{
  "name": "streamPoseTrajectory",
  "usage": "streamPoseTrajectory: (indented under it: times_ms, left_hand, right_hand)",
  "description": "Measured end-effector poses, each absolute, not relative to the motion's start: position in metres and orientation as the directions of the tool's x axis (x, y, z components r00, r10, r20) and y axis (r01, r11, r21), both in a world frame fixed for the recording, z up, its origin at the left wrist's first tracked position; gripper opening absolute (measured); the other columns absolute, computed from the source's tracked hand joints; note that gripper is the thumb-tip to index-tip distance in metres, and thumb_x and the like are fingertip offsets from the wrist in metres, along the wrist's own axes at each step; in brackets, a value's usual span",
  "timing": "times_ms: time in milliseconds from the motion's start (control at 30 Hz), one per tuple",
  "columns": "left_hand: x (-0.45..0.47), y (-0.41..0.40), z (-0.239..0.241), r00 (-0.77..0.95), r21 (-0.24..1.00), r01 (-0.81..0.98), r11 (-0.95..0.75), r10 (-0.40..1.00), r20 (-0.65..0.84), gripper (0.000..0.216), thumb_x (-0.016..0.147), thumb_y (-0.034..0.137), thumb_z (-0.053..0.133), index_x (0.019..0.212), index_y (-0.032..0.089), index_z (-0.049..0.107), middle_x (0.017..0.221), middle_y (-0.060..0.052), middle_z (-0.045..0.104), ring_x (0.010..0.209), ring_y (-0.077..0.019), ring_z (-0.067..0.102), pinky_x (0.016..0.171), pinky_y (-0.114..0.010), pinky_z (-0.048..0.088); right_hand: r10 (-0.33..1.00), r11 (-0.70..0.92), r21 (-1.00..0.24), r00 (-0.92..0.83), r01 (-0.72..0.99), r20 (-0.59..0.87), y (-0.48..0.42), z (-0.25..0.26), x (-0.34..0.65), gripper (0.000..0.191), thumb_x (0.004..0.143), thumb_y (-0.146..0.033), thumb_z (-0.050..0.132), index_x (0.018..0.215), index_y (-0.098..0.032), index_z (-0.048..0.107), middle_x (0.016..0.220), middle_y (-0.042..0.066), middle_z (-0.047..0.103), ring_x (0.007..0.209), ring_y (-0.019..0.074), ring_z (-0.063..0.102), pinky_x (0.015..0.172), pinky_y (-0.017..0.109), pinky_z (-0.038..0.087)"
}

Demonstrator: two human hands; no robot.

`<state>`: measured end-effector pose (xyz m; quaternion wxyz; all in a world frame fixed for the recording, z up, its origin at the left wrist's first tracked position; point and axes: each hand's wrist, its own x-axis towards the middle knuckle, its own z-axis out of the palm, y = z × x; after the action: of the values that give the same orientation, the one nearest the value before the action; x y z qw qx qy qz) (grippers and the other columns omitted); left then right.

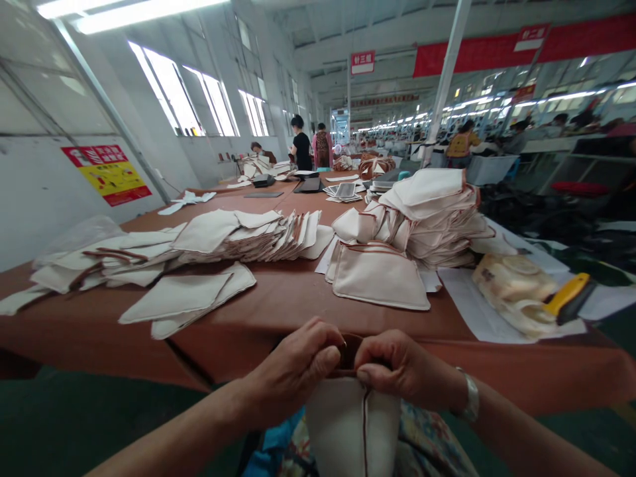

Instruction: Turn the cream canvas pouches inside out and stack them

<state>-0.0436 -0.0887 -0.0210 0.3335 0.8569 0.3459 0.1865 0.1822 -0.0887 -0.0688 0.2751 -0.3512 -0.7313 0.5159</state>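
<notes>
A cream fabric pouch [338,424] with brown edging and a brown seam down its front rests upright against my lap, below the table's front edge. My left hand [303,358] pinches the left side of its brown-lined top rim between thumb and fingers. On the right side of the rim, my right hand [397,364] grips with thumb and bent forefinger, near the top of the seam. The mouth of the pouch gapes between the hands and shows brown lining. A bracelet circles my right wrist. The lower end of the pouch runs out of view.
Stacked cream pieces [377,278] lie ahead on the brown table [288,305], with a taller pile [432,212] behind. A long row of pieces [238,235] spreads leftward. At right sit a plastic bag [511,285] and a yellow-and-black tool [569,298]. Several people work farther back.
</notes>
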Motion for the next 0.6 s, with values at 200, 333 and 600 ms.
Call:
streamPoseTrajectory:
  times_ms: [200, 333, 600]
  left_hand:
    - [-0.037, -0.081, -0.022, 0.729, 0.875, 0.456, -0.162, 0.633, -0.262, 0.047, 0.090, 0.055, 0.049, 0.069, 0.012, 0.052, 0.064, 0.004, 0.035, 0.055, -0.0072, 0.029, 0.046, -0.018, 0.023]
    - [-0.036, -0.087, -0.026, 0.702, 0.912, 0.407, -0.038, 0.652, -0.286, 0.045, 0.086, 0.056, 0.054, 0.070, 0.014, 0.049, 0.061, 0.005, 0.035, 0.052, -0.0065, 0.028, 0.045, -0.018, 0.021]
    - [-0.036, -0.091, -0.030, 0.428, 0.807, 0.423, -0.412, 0.876, 0.223, 0.037, 0.095, 0.041, 0.046, 0.067, 0.016, 0.048, 0.064, 0.002, 0.045, 0.058, -0.0097, 0.043, 0.053, -0.019, 0.034]
  right_hand:
    - [0.739, 0.313, -0.933, -0.662, 0.179, 0.121, -0.093, -0.057, 0.183, 0.018, 0.089, -0.024, 0.055, 0.077, -0.012, 0.062, 0.065, -0.003, 0.049, 0.058, 0.0084, 0.038, 0.051, 0.018, 0.031]
    - [0.723, 0.353, -0.928, -0.664, 0.121, 0.189, -0.091, -0.060, 0.180, 0.025, 0.091, -0.031, 0.055, 0.076, -0.012, 0.062, 0.065, -0.002, 0.051, 0.058, 0.0089, 0.041, 0.052, 0.018, 0.034]
    - [0.893, 0.359, -0.915, -0.351, 0.183, 0.281, -0.066, -0.048, 0.193, 0.047, 0.095, -0.046, 0.046, 0.133, -0.018, 0.050, 0.120, 0.011, 0.056, 0.107, 0.0217, 0.053, 0.090, 0.030, 0.043]
